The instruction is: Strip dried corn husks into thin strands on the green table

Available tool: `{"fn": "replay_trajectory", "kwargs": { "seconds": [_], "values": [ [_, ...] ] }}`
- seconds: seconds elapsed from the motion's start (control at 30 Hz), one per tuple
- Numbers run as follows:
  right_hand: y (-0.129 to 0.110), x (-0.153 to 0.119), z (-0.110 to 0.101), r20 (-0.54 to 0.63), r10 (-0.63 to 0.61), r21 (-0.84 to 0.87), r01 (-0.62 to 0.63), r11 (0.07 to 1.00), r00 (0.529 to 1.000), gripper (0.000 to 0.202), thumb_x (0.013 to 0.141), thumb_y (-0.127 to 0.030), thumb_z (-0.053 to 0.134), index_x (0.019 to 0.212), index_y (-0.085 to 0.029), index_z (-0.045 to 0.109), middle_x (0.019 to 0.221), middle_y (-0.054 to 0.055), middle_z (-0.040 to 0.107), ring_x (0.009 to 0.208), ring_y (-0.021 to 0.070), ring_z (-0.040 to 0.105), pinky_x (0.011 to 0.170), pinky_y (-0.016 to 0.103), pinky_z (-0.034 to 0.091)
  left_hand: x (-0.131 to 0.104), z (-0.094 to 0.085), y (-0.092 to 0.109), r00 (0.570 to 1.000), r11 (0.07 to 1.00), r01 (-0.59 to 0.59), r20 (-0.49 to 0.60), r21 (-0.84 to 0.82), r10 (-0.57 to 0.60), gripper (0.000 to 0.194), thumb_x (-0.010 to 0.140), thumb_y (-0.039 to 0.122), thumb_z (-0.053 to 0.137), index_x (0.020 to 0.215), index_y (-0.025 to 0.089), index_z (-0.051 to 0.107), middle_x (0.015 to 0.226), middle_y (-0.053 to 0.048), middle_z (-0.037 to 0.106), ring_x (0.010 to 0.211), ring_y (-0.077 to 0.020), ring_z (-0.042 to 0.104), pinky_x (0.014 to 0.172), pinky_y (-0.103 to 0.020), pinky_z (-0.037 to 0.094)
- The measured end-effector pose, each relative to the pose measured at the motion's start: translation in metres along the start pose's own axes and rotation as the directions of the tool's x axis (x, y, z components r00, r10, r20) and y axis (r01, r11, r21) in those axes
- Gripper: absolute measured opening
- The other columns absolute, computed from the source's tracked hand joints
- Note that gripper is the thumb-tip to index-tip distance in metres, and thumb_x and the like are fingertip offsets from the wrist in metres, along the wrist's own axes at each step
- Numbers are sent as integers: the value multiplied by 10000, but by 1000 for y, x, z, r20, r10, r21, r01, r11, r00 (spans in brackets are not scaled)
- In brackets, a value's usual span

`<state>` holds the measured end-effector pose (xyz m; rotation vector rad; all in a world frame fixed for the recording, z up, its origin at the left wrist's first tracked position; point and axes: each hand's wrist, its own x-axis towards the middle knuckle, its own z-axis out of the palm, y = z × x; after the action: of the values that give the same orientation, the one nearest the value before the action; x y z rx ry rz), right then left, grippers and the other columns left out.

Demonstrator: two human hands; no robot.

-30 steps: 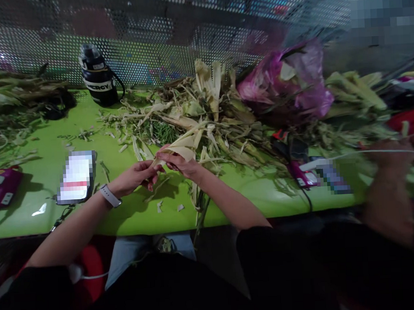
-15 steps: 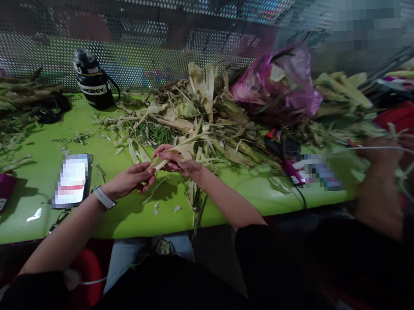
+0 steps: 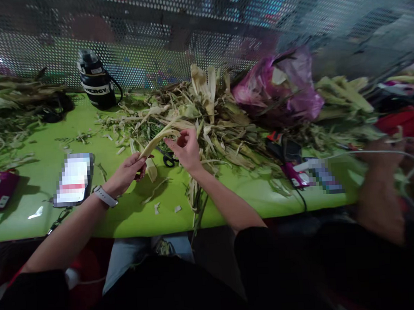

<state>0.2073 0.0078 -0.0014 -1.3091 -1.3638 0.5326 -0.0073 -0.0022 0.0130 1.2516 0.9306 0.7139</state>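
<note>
A pale corn husk strip [image 3: 155, 143] slants up and right from my left hand [image 3: 129, 172], whose fingers are closed on its lower end. My right hand [image 3: 189, 152] is at the strip's upper part, thumb against it and fingers curled round toward its bent end. Just under that hand, black scissor handles [image 3: 169, 159] show on the table; the blades are hidden. A short piece of husk [image 3: 151, 170] hangs beside my left fingertips. Behind both hands lies a heap of dry husks and leaves [image 3: 226, 131].
On the green table [image 3: 127, 219] are a phone [image 3: 74, 180], a dark bottle [image 3: 97, 82], a purple box [image 3: 2, 191] and a pink plastic bag [image 3: 276, 91]. A perforated metal screen [image 3: 152, 37] stands behind. At right, another person's hands [image 3: 377, 164] work near a white cable.
My right hand has moved up and away from my left, and its fingers have spread from their earlier bunch. The husk strip now arches upward, and the scissor handles have come into sight.
</note>
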Motion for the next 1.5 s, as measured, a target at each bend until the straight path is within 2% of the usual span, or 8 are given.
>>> {"fn": "replay_trajectory", "kwargs": {
  "seconds": [0.1,0.2,0.37,0.67,0.87,1.13,1.37,1.5],
  "values": [
    [1,0,-7,-111,-330,-336,277,900,937,722,838,-534,590,1398,-193,288,1284,175,502,1179,292,544,901,454,500,3,2,0,995,999,-28,-90,41,32,156,936,272,499,979,149,586,609,47,464,458,-63,424,416,-166,350],
    [1,-2,-10,98,-526,-553,486,677,845,539,877,-463,561,1342,-223,430,1357,153,494,1349,318,409,1078,513,362,5,3,-2,993,995,-37,-108,96,47,138,944,243,472,977,151,568,564,61,440,424,-71,413,399,-177,357],
    [5,-9,-3,307,-498,-622,567,540,811,375,906,-447,560,1211,-229,578,1358,140,530,1358,309,406,1113,494,311,4,4,-5,998,989,-55,-31,140,60,167,958,269,453,1019,155,559,591,60,441,443,-71,419,401,-173,364],
    [3,-6,-4,236,-584,-629,580,517,776,211,973,-301,481,991,-264,688,1191,76,641,1242,233,516,1060,414,353,-1,7,2,1000,982,-21,6,189,20,138,949,231,454,1010,160,555,611,51,450,461,-73,431,416,-171,377],
    [-10,-6,-9,316,-480,-518,573,635,818,215,963,-351,509,905,-235,681,1026,74,703,1076,234,588,1016,413,349,2,5,3,996,988,-31,-76,154,43,99,944,201,412,941,169,506,589,61,422,438,-77,401,393,-180,347],
    [-13,11,-21,333,-237,-359,355,863,913,170,904,-350,600,857,-190,630,820,53,689,809,197,606,815,337,422,-1,-1,-2,982,846,-188,94,499,163,157,936,307,442,913,180,530,599,46,446,501,-98,433,483,-211,359],
    [-21,6,-25,441,-148,-93,209,973,885,184,896,-340,573,930,-172,641,884,50,698,787,167,643,744,296,479,-3,-1,2,986,846,-163,74,507,146,339,941,361,437,1197,162,533,609,46,462,489,-108,444,474,-220,376],
    [-26,6,-31,578,60,-47,-40,998,814,231,874,-377,583,907,-157,645,723,15,642,579,122,580,585,263,459,-1,-3,1,987,871,-159,66,465,145,333,926,350,460,1180,156,552,615,43,453,503,-106,447,476,-209,384]
  ]
}}
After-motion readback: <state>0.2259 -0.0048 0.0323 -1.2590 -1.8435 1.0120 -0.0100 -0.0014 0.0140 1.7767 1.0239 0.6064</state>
